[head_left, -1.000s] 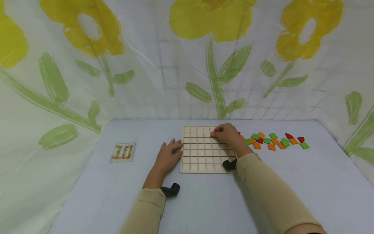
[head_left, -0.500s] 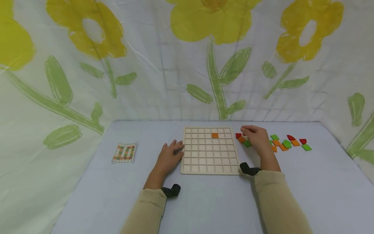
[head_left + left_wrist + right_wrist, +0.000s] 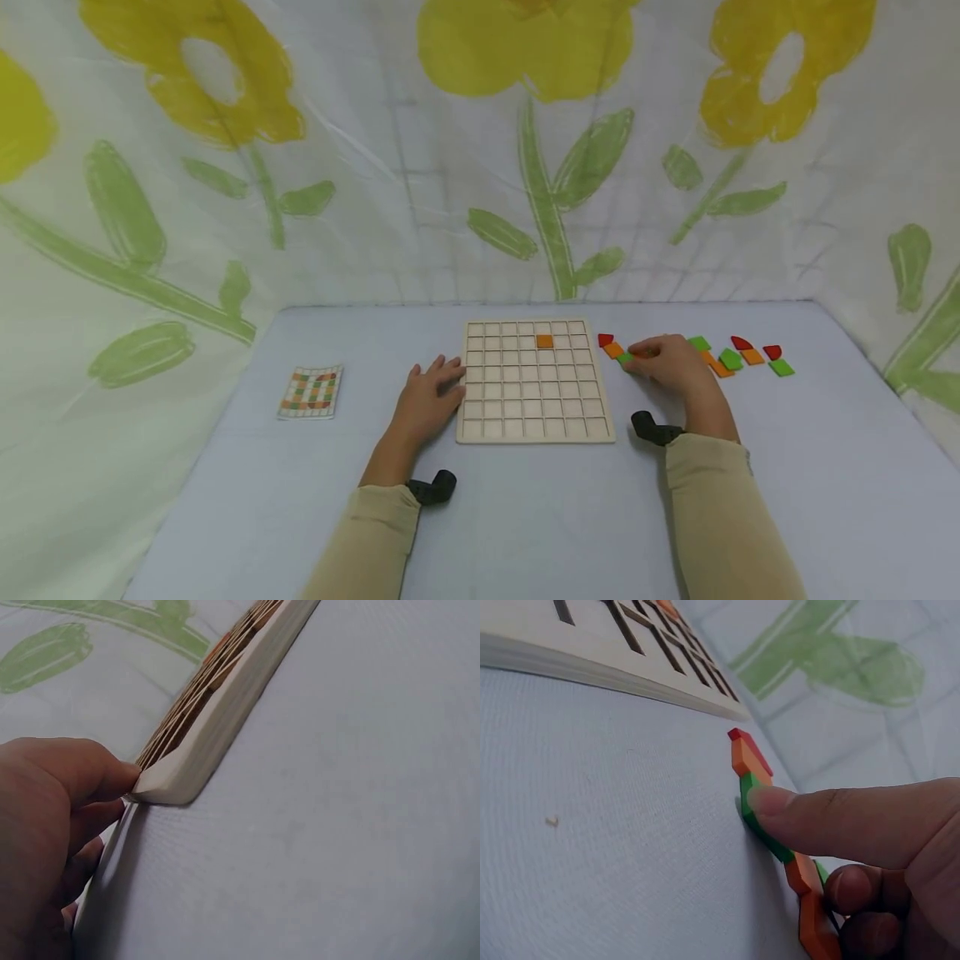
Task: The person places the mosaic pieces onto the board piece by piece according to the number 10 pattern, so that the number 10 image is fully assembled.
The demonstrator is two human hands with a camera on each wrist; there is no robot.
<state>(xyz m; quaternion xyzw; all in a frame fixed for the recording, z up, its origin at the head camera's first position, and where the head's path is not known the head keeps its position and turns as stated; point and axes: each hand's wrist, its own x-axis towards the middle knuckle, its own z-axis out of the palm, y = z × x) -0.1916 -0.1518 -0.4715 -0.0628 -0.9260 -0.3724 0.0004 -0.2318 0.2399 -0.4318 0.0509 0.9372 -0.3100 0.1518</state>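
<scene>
A pale wooden grid board (image 3: 536,387) lies mid-table, with one orange square tile (image 3: 544,342) in a cell near its far edge. My left hand (image 3: 427,408) rests at the board's left edge. In the left wrist view, its thumb (image 3: 112,778) touches a corner of the board. Right of the board, my right hand (image 3: 671,367) is down among loose tiles. Its thumb (image 3: 817,817) lies against a green tile (image 3: 751,787) in the right wrist view, and the other visible fingers are curled. The index fingertip's contact is hidden there.
A small patterned card (image 3: 310,392) lies on the left of the table. Beside the right hand are a red piece (image 3: 606,340), an orange tile (image 3: 613,351) and several more red, orange and green pieces farther right. A flower-painted cloth (image 3: 360,250) hangs behind the table.
My right hand has left the orange tile in a board cell and moved right, then down to a green tile. My left hand has stayed at the board's edge.
</scene>
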